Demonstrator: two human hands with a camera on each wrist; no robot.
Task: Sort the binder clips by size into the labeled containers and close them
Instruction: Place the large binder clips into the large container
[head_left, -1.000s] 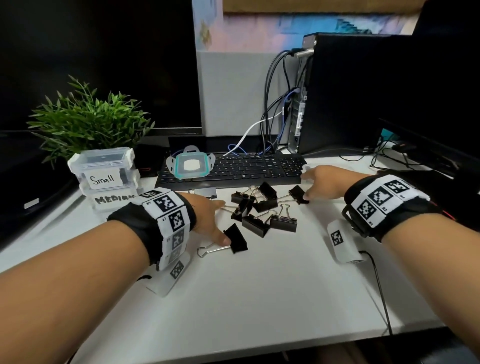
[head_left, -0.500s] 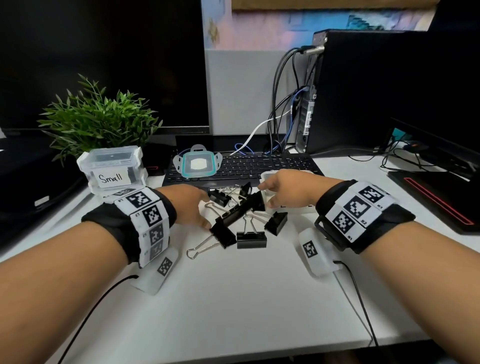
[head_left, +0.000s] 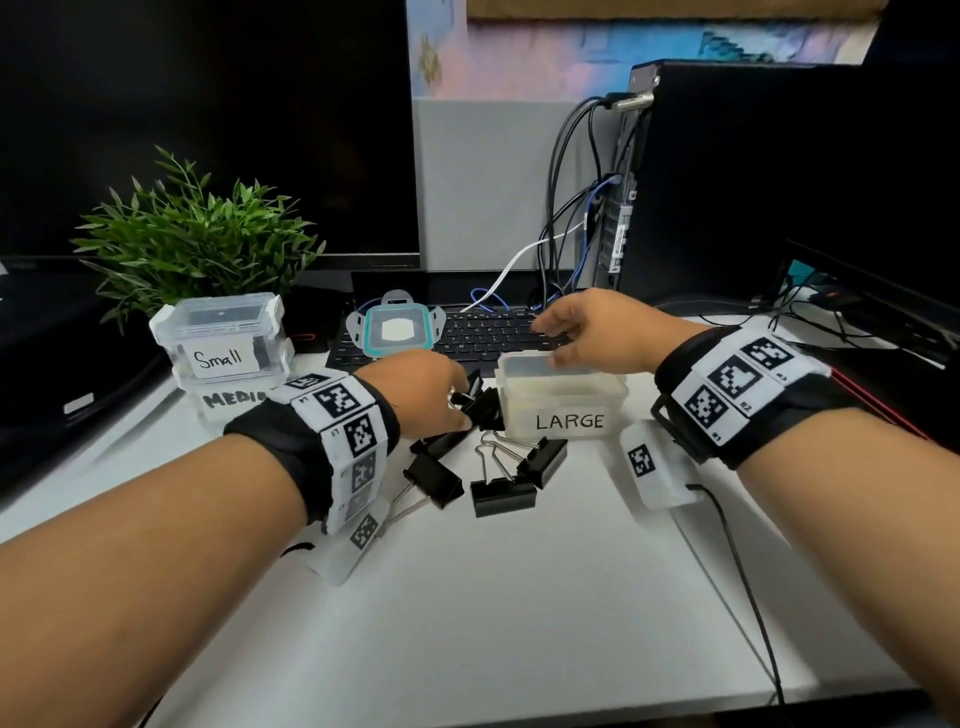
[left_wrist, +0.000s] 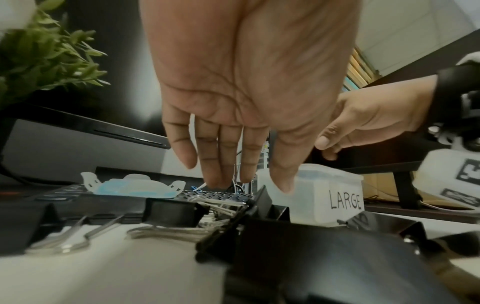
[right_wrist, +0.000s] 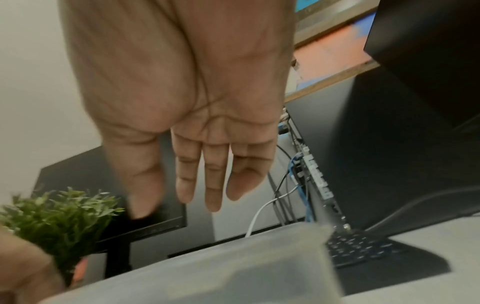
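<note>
**Both hands over the clip pile by the LARGE box**

The white tabletop (head_left: 519, 597) carries everything. At its back stand a black computer tower (head_left: 779, 182) and a dark monitor (head_left: 208, 130), with a black keyboard (head_left: 498, 332) in front of them. A green plant (head_left: 192, 244) stands left of the keyboard.

Taking the LARGE box (head_left: 563, 400) as landmark: it is an open, lidless, translucent tub in the middle of the tabletop, just in front of the keyboard. Well to its left, two clear boxes are stacked, the Small box (head_left: 223, 338) with its lid on, sitting on the Medium box (head_left: 234, 402). A teal-rimmed lid (head_left: 397, 330) lies behind and to the left of the LARGE box, on the keyboard's left end.

The left hand (head_left: 415, 395) is just left of the LARGE box, above the binder clips (head_left: 483, 467); the left wrist view shows its fingers (left_wrist: 228, 156) straight and pointing down, the grip slack and holding nothing, though whether a fingertip touches a clip cannot be told. The right hand (head_left: 597, 332) hovers over the box's back rim, fingers extended, grip empty.

The black binder clips lie in a loose pile against the box's left and front sides, none visibly inside it.
</note>
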